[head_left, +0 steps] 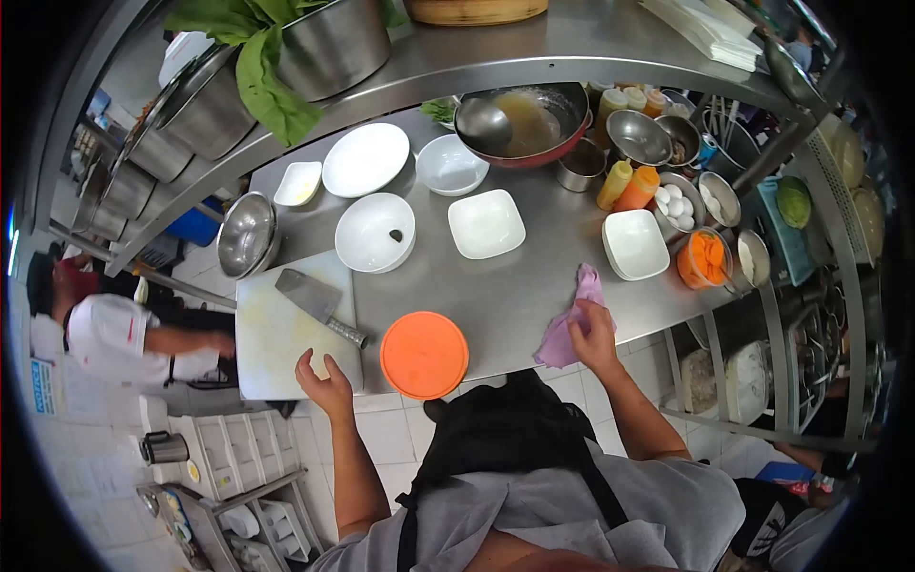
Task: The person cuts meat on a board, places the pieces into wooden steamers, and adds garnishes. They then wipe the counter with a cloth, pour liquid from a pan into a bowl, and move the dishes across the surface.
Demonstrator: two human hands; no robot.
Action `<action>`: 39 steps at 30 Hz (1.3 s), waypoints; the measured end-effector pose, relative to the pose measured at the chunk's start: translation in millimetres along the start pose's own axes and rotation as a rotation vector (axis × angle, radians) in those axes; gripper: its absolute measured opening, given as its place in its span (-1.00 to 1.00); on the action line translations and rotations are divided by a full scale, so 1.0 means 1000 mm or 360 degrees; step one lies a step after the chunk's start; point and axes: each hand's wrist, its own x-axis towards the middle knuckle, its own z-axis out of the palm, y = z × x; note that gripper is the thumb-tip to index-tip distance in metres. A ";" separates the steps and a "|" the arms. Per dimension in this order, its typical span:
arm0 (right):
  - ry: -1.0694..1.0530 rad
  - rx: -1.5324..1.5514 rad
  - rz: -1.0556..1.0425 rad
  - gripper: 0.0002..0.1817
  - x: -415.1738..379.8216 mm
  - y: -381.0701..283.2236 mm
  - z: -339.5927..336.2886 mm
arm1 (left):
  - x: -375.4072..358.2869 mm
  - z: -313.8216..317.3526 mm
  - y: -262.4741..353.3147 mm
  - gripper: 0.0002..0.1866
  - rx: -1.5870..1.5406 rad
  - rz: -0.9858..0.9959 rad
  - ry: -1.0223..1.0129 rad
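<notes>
My left hand (327, 383) hovers at the front edge of the white cutting board (262, 353), fingers apart and holding nothing. A cleaver (310, 294) lies on that board, its metal handle pointing toward the orange round lid (424, 355) at the table's front edge. My right hand (595, 336) is closed on a purple cloth (562, 341) at the front edge of the steel table (515, 305); part of the cloth hangs over the edge. Behind stand a white square bowl (486, 224) and a white round bowl (367, 246) with a small dark piece inside.
A wok (534, 143) with a ladle and brownish liquid stands at the back. To the right are squeeze bottles (637, 189), a bowl of eggs (675, 205) and a tub of orange pieces (703, 257). An overhead shelf (457, 71) crosses above. Another person (143, 334) is at left.
</notes>
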 end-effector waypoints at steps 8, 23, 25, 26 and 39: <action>-0.0148 -0.0542 -0.0507 -0.55 -0.013 0.013 0.007 | -0.014 0.020 -0.062 -0.60 0.0274 -0.0299 0.0171; -0.0086 -0.0600 -0.0549 -0.61 -0.020 0.005 0.010 | -0.012 0.013 -0.081 -0.57 0.0477 -0.0059 0.0071; -0.0068 -0.0618 -0.0529 -0.62 -0.023 0.003 0.013 | -0.003 0.009 -0.088 -0.56 0.0471 -0.0065 0.0085; -0.0062 -0.0626 -0.0521 -0.61 -0.024 0.002 0.013 | 0.003 0.009 -0.091 -0.56 0.0473 -0.0087 0.0076; -0.0006 -0.0756 -0.0444 -0.61 -0.029 -0.001 0.028 | 0.011 0.019 -0.103 -0.54 0.0419 -0.0040 0.0249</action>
